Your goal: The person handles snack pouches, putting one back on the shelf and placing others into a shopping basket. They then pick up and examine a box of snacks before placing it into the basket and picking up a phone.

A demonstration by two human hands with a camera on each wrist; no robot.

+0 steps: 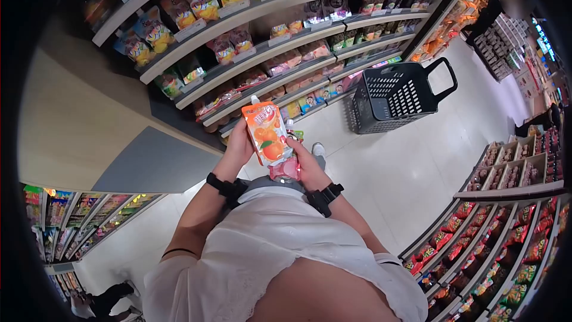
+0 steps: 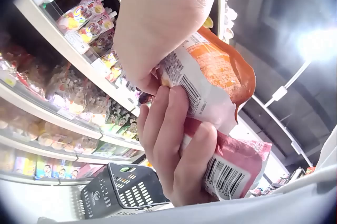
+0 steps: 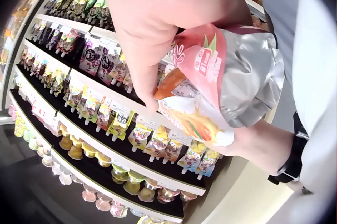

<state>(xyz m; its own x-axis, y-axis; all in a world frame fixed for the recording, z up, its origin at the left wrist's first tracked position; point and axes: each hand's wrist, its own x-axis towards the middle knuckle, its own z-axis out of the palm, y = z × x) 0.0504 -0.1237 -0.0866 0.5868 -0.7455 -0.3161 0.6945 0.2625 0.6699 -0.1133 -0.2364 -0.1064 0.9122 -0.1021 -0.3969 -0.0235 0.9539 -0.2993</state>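
Observation:
In the head view, my left hand [image 1: 239, 143] grips the left side of an orange spouted jelly pouch [image 1: 265, 134], printed with oranges and topped by a white cap. My right hand [image 1: 310, 164] holds a pink spouted jelly pouch [image 1: 286, 170], which lies partly hidden behind the orange one. Its thumb reaches the orange pouch's right edge. From the left wrist, curled right-hand fingers [image 2: 174, 134] show against the backs of both pouches, and a barcode is on the pink one. The right wrist view shows the pink pouch's crinkled silver bottom [image 3: 253, 77].
Curved shelves [image 1: 256, 6] of pouches stand just ahead. A dark grey shopping basket [image 1: 393, 98] with its handle up sits on the floor to the right. Red packets fill a rack [image 1: 476, 244] at lower right. A beige panel [image 1: 107, 125] is on the left; people are farther off.

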